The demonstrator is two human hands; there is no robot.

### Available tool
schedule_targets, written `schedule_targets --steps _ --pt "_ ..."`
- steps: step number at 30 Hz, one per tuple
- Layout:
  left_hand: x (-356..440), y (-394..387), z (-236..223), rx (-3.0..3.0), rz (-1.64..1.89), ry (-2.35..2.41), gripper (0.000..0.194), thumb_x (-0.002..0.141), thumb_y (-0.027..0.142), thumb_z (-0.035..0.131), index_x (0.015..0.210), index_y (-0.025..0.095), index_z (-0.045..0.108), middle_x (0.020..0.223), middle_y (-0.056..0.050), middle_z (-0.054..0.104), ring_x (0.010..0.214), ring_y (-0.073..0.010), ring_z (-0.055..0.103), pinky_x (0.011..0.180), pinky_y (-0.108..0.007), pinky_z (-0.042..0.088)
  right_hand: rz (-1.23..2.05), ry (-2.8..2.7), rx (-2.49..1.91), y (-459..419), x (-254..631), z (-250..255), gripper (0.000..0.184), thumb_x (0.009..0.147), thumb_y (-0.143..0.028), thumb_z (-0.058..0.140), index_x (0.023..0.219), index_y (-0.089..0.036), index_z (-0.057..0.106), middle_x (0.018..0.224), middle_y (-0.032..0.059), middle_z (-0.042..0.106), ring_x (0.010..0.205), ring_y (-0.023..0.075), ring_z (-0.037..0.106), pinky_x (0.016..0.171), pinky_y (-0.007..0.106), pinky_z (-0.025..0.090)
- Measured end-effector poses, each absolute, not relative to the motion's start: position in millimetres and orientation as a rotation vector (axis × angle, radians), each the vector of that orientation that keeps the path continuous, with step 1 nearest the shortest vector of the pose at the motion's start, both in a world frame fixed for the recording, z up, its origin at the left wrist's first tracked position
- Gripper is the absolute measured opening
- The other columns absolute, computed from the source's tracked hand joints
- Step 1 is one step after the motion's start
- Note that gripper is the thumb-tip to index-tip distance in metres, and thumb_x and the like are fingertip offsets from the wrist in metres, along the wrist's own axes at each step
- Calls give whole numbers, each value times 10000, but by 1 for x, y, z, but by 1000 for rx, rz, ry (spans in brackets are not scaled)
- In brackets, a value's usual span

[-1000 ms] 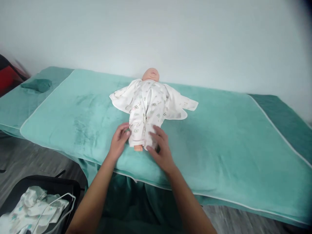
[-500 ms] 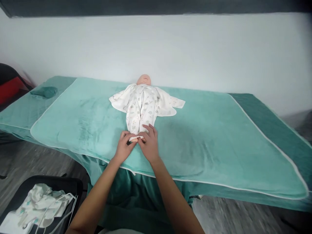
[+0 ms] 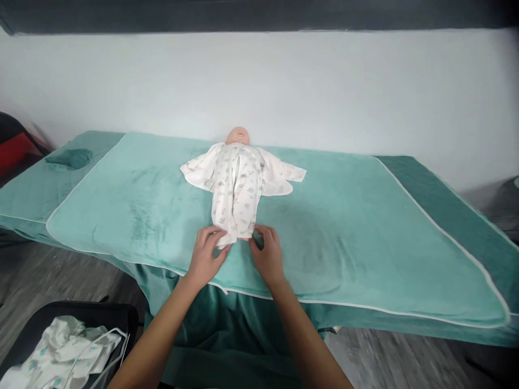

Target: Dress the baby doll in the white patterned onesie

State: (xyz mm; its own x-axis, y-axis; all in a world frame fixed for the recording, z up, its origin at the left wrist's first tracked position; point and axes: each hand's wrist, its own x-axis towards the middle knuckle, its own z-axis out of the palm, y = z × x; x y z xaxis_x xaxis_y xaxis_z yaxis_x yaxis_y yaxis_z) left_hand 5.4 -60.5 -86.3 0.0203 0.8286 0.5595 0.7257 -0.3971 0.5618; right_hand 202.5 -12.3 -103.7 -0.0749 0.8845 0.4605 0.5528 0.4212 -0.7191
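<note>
Low on the doll's (image 3: 238,137) printed trousers (image 3: 239,186), the left hand (image 3: 204,259) pinches one cuff (image 3: 232,237) while the right hand (image 3: 269,260) pinches the other.

Doll (image 3: 238,136) on mat (image 3: 324,227), mat on bed (image 3: 421,181), wall (image 3: 259,86) behind, cloth (image 3: 65,346) on chair (image 3: 119,313) front left

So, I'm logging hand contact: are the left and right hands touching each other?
Apart. The head view shows a gap between the left hand and right hand, with the patterned trousers showing there.
</note>
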Motion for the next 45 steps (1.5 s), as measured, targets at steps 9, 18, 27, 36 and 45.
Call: schedule_targets --steps 9,18,27,36,45 --pt "26 -28 -49 2449 1031 1517 117 978 223 561 1078 240 618 1048 -56 702 1052 -238 630 1142 -529 383 675 -1776 -1006 -6 213 -57 57 925 -181 584 909 -233 601 871 15 621 807 176 603 742 318 513" --pt "-19 -16 -68 2156 1370 1550 140 986 207 512 1037 219 642 1050 -90 685 1043 -240 612 937 -426 514 930 -2158 -926 14 258 -68 122 993 -253 516 942 -233 625 921 32 652 827 183 627 764 331 532" --pt "-43 96 -85 2167 940 2035 498 903 164 523 1397 112 557 1519 -252 497 1517 -443 297 1219 -742 80 120 -2304 -1256 148 217 -92 387 932 -186 529 1288 -114 662 1338 207 635 1309 337 510 1169 533 368" --pt "-36 127 -80 2552 494 1758 572 931 399 551 1466 197 558 1497 -155 568 1449 -360 434 1313 -577 93 208 -2335 -1087 170 209 -98 457 944 -327 528 1361 -205 668 1421 124 641 1467 355 431 1308 549 152" --pt "-32 136 -75 2609 479 1604 559 890 409 602 1428 254 596 1520 -102 569 1457 -328 443 1310 -533 143 579 -2055 -1102 176 198 -94 618 910 -582 566 1423 -238 597 1455 147 599 1406 414 503 1162 608 425"
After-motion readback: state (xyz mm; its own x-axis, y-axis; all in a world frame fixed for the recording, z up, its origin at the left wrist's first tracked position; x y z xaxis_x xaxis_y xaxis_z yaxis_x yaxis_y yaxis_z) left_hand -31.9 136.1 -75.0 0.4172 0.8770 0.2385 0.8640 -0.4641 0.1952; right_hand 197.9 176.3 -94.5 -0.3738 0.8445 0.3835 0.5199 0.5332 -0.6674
